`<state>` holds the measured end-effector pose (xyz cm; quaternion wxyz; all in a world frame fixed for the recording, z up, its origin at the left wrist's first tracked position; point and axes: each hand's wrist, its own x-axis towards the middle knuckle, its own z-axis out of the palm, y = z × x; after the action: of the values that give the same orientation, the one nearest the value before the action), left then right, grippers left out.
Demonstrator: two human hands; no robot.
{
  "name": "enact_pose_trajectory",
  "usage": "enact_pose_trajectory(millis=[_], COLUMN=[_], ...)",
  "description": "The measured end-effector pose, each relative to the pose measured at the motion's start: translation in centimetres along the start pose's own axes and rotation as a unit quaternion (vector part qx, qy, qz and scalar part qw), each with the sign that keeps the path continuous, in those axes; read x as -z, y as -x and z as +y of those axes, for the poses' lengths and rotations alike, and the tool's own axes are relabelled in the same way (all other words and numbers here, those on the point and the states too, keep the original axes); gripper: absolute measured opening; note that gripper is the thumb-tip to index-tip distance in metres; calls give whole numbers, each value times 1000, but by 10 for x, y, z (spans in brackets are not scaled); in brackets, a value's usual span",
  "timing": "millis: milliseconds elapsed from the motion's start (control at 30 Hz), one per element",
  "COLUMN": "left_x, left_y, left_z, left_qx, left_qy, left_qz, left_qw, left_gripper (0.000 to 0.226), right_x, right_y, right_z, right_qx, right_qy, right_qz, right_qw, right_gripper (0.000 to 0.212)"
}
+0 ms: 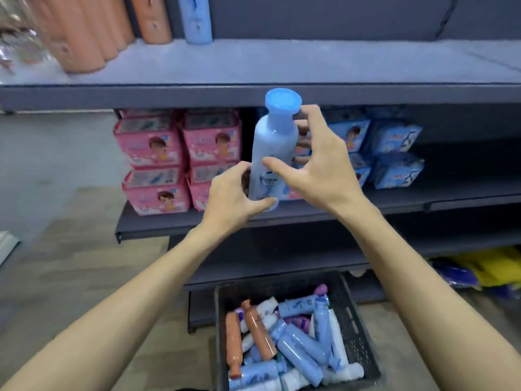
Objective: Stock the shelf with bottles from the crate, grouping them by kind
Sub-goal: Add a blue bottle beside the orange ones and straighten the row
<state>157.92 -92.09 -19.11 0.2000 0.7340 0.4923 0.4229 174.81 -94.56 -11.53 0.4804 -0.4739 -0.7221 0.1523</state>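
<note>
I hold a light blue bottle (pixel 275 142) upright in front of the shelves, its blue cap at the top. My left hand (pixel 235 196) grips its base. My right hand (pixel 318 162) curls round its middle, thumb across the label. On the top shelf (pixel 282 63) stand several orange bottles (pixel 93 32) at the left and one blue bottle (pixel 196 18) beside them. Below, on the floor, a black crate (pixel 355 320) holds several blue, orange, white and purple bottles lying mixed.
The middle shelf (pixel 169 224) carries pink packs (pixel 152 162) at the left and blue packs (pixel 392 153) at the right. Yellow and blue bags (pixel 479 269) lie on the lowest shelf at the right. Grey floor stretches to the left.
</note>
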Motion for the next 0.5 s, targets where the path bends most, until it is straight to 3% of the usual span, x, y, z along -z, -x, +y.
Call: enact_pose_trajectory(millis=[167, 300, 500], left_x=[53, 101, 147], left_y=[-39, -66, -111], left_z=[41, 74, 86], left_qx=[-68, -107, -74], left_qy=[-25, -29, -50], left_qz=[68, 109, 122], left_qw=[995, 988, 988], left_gripper=[64, 53, 47], right_x=[30, 49, 40], right_y=[-52, -91, -150], right_z=[-65, -114, -138], right_qx=[74, 136, 146], right_qy=[-2, 0, -1], right_qz=[7, 26, 22], right_qw=[997, 990, 989], right_gripper=[57, 57, 55])
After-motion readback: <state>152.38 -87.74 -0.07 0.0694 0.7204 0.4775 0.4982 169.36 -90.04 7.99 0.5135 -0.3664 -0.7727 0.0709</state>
